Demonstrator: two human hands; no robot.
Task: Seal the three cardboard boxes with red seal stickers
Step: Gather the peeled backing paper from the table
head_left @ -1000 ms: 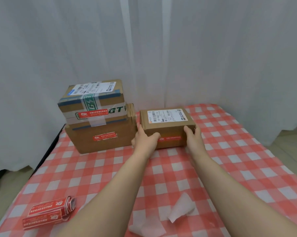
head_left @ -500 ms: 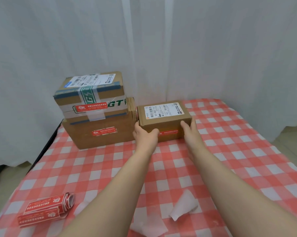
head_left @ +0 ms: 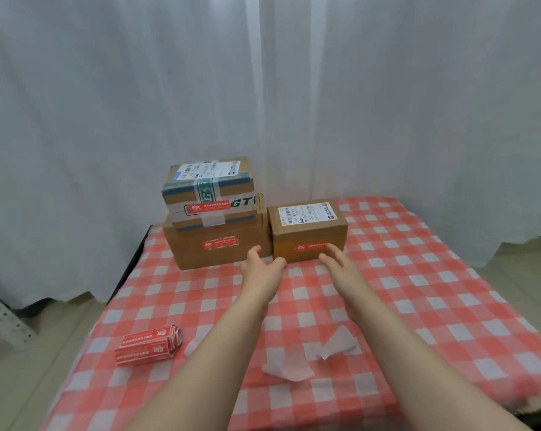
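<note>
White curtain [head_left: 107, 104] hangs across the whole far side. Below it stands one table [head_left: 418, 275] under a red-and-white checked cloth.

Three cardboard boxes sit at the far end of the table. The big box [head_left: 188, 247] is on the far left, and the taped box [head_left: 241, 188] is stacked on top of it. The small box [head_left: 309, 230] stands on the cloth just to the right, touching the big box or very nearly so. Each box carries one red seal sticker on its near face, three in all: one on the big box [head_left: 221, 243], one on the taped box [head_left: 208, 208] and one on the small box [head_left: 312, 246].

Two bare arms reach in from the near edge. The left hand [head_left: 261, 269] is at the small box's near left corner, its fingers spread and loose, holding nothing. The right hand [head_left: 340, 265] is in front of the same box, fingers straight and empty, their tips over the right end of that box's sticker. Whether either hand touches the cardboard cannot be told.

One bundle of red stickers [head_left: 148, 345] lies near left. Two white backing papers [head_left: 288, 370] [head_left: 337, 343] lie between the forearms, with a smaller white scrap [head_left: 193, 346] beside the bundle.
</note>
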